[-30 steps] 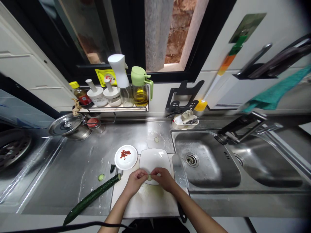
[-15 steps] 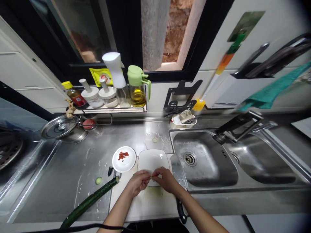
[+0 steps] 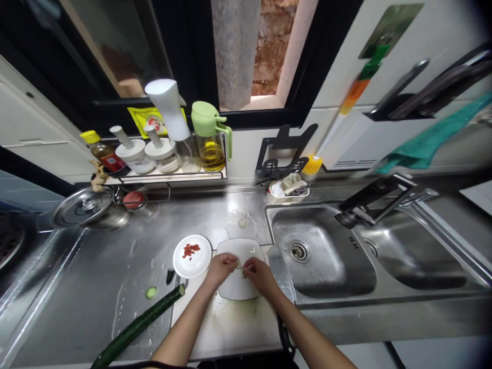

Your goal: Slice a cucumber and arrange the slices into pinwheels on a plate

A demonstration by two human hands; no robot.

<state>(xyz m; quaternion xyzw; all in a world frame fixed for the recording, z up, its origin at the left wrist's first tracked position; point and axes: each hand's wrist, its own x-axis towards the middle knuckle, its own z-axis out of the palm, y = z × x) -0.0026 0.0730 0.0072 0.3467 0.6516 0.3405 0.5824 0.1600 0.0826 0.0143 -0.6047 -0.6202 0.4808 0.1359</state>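
My left hand and my right hand are close together over a white squarish plate. Both pinch with their fingertips at a small thin piece, too tiny to name. The plate rests on a pale cutting board. Left of it stands a round white plate with small red bits in its middle. A cleaver lies at the board's right side, its black handle partly behind my right forearm. On the left a long cucumber lies with its cut end towards the board.
A cucumber slice and a dark end piece lie on the steel counter. Another slice sits behind the plate. The double sink is to the right. A lidded pot and a shelf of bottles stand at the back left.
Both hands have moved slightly up and away from me over the plate, and their fingertips are a little further apart. The camera view has shifted a bit to the right.
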